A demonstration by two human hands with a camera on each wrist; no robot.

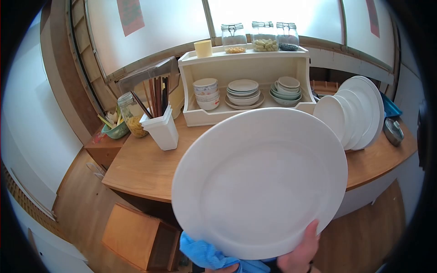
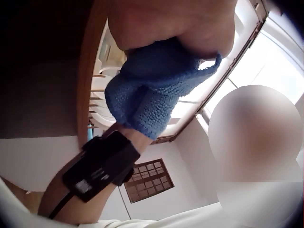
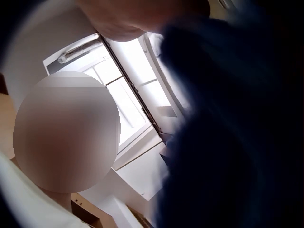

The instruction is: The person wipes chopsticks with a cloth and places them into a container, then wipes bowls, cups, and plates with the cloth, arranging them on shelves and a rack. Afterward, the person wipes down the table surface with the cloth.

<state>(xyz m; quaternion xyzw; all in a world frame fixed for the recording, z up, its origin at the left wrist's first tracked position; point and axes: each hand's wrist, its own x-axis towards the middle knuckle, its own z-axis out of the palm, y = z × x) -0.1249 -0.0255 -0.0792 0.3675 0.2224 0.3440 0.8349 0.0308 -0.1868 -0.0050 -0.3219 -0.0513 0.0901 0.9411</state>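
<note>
A large white plate [image 1: 259, 182] fills the middle of the head view, raised in front of the table with its face toward me. My right hand [image 1: 298, 255] grips its lower right rim, thumb laid over the front. Below the lower left rim, a blue cloth [image 1: 200, 252] is bunched in my left hand [image 1: 225, 269], mostly hidden behind the plate. The left wrist view shows the left hand [image 2: 171, 21] holding this cloth, which hangs in folds. Dark, blurred cloth [image 3: 209, 118] covers much of the right wrist view.
White plates [image 1: 359, 113] stand upright in a rack at right. A cream shelf [image 1: 246, 68] holds stacked bowls and glass jars [image 1: 265, 38]. A white holder [image 1: 161, 132] with chopsticks stands left on the wooden table [image 1: 136, 168]. A wooden stool [image 1: 132, 236] is below.
</note>
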